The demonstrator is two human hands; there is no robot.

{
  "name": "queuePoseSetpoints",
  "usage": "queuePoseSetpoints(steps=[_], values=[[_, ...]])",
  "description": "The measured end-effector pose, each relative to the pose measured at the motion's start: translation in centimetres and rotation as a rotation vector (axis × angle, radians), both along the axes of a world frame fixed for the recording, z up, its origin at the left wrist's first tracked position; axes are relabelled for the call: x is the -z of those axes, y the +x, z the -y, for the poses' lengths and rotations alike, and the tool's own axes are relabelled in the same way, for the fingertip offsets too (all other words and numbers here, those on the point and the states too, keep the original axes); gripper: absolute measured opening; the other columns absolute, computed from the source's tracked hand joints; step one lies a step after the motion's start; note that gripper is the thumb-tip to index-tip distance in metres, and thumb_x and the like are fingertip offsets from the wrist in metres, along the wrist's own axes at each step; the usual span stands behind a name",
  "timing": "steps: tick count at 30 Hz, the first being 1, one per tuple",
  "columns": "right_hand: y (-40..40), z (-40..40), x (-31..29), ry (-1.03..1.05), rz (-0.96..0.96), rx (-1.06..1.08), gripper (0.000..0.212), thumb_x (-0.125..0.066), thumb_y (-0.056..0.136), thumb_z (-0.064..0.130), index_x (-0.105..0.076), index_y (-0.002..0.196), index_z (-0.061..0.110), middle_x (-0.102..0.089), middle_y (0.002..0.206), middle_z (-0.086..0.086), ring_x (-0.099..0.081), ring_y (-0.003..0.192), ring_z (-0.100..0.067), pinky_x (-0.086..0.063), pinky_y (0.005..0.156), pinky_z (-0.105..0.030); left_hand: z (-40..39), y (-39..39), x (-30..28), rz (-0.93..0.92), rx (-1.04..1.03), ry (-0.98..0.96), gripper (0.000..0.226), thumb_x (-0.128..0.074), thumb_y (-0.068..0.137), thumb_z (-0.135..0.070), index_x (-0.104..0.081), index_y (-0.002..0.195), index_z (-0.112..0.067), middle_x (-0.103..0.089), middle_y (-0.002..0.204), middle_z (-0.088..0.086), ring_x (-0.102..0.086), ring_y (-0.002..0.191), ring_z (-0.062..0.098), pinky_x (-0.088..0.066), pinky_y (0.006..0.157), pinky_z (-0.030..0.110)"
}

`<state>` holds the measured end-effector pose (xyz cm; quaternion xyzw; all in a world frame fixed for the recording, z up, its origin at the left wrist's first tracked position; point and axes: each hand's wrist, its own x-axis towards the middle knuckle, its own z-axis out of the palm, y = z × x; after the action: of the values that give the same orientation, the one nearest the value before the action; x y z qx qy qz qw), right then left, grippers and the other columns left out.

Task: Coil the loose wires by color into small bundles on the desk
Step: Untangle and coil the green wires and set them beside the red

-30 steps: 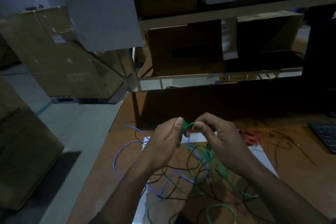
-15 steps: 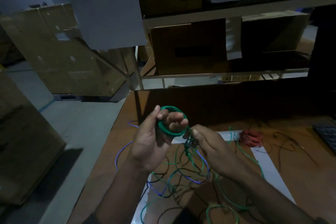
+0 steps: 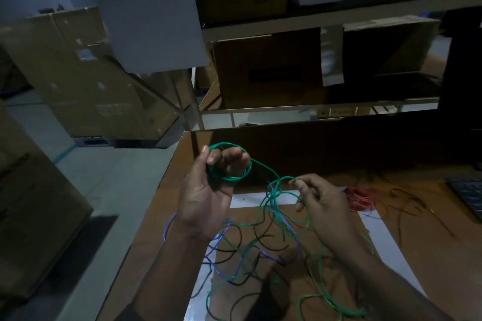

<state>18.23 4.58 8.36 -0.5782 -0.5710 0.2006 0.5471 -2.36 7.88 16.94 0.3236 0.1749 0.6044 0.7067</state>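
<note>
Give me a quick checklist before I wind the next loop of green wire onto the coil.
1. Green coil held round the left hand fingers: ok.
2. Right hand pinches the free green strand: ok.
3. Strand runs unbroken from coil to right hand: ok.
4. Green wire free of the blue wire and black wire below: not ok, they cross in a tangle.
5. Red bundle lies apart on the desk: ok.
6. Remaining green length: cannot tell.
</note>
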Motion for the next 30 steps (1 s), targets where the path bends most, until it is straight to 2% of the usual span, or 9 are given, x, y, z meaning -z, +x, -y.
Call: queuePoseSetpoints(steps=[2,5,10,14,17,19,23,27,30], values=[[0.3,0.0,0.0,-0.015,0.001,0.085,0.015,-0.056,0.103,0.021,-0.069,0.097,0.025,-0.067,0.062,-0.003,-0.063,0.057,-0.008,-0.041,0.052,-0.02,-0.1,-0.4,-0.3,0.053,-0.02,0.009,0.039,-0.038,0.109,-0.031,-0.049,0.074,-0.018,-0.073,0.084,0.006,-0.074,0.089,0.019,-0.06,0.089,0.034],[1.3,-0.5,0.6,-0.076,-0.046,0.213,0.017,-0.053,0.104,0.018,-0.069,0.101,0.019,-0.06,0.053,0.0,-0.059,0.054,-0.009,-0.041,0.054,-0.029,-0.6,-1.5,-1.7,0.116,-0.064,0.061,0.046,-0.037,0.11,-0.031,-0.055,0.07,-0.02,-0.075,0.083,0.002,-0.075,0.09,0.015,-0.059,0.091,0.034],[2.4,-0.3,1.0,-0.191,-0.069,0.34,0.02,-0.048,0.105,0.014,-0.068,0.108,0.013,-0.063,0.065,-0.003,-0.059,0.057,-0.01,-0.039,0.053,-0.028,-1.4,-3.8,-3.6,0.178,-0.164,0.122,0.047,-0.037,0.11,-0.029,-0.056,0.068,-0.021,-0.077,0.08,0.0,-0.076,0.088,0.014,-0.059,0.091,0.034],[2.4,-0.3,1.5,-0.335,0.063,0.277,0.022,-0.05,0.103,0.016,-0.07,0.112,0.016,-0.069,0.065,0.005,-0.066,0.065,-0.016,-0.052,0.062,-0.032,-1.5,-3.8,-3.5,0.141,-0.151,0.127,0.046,-0.036,0.11,-0.03,-0.055,0.069,-0.021,-0.075,0.079,-0.002,-0.075,0.089,0.014,-0.058,0.093,0.033],[1.0,-0.1,1.0,-0.414,0.309,0.189,0.038,-0.057,0.1,0.019,-0.058,0.138,0.02,-0.07,0.119,-0.001,-0.062,0.115,-0.026,-0.048,0.094,-0.036,-1.0,-2.9,-3.0,0.051,-0.083,0.123,0.049,-0.035,0.11,-0.032,-0.056,0.068,-0.022,-0.07,0.077,-0.001,-0.072,0.086,0.015,-0.057,0.094,0.033],[0.0,0.1,0.0,-0.24,0.345,0.16,0.05,-0.063,0.095,0.014,-0.052,0.143,0.019,-0.057,0.139,0.0,-0.046,0.133,-0.023,-0.037,0.105,-0.031,-0.5,-2.0,-2.8,-0.001,-0.038,0.106,0.048,-0.034,0.11,-0.033,-0.055,0.069,-0.021,-0.068,0.075,0.0,-0.072,0.083,0.016,-0.058,0.091,0.033],[-1.7,0.9,-3.4,0.084,0.09,0.003,0.021,-0.06,0.101,0.023,-0.066,0.12,0.024,-0.063,0.119,0.015,-0.059,0.115,-0.005,-0.048,0.095,-0.024,0.3,-0.6,-2.6,-0.06,0.003,0.121,0.048,-0.031,0.111,-0.032,-0.053,0.071,-0.02,-0.067,0.075,0.002,-0.072,0.082,0.019,-0.058,0.089,0.033],[-3.2,1.8,-5.1,-0.02,0.075,-0.269,0.038,-0.072,0.091,0.039,-0.06,0.127,0.033,-0.068,0.117,0.018,-0.064,0.109,0.003,-0.055,0.082,-0.017,0.7,0.1,-2.9,-0.107,0.025,0.149,0.045,-0.031,0.111,-0.032,-0.053,0.073,-0.019,-0.067,0.076,0.002,-0.071,0.083,0.019,-0.057,0.09,0.033],[-3.6,1.7,-4.5,0.005,0.1,-0.324,0.031,-0.076,0.091,0.024,-0.065,0.118,0.033,-0.071,0.103,0.013,-0.068,0.096,-0.003,-0.055,0.076,-0.021,0.7,0.3,-2.9,-0.119,0.015,0.155,0.044,-0.032,0.11,-0.032,-0.052,0.073,-0.019,-0.067,0.077,0.003,-0.071,0.084,0.02,-0.057,0.089,0.032]])
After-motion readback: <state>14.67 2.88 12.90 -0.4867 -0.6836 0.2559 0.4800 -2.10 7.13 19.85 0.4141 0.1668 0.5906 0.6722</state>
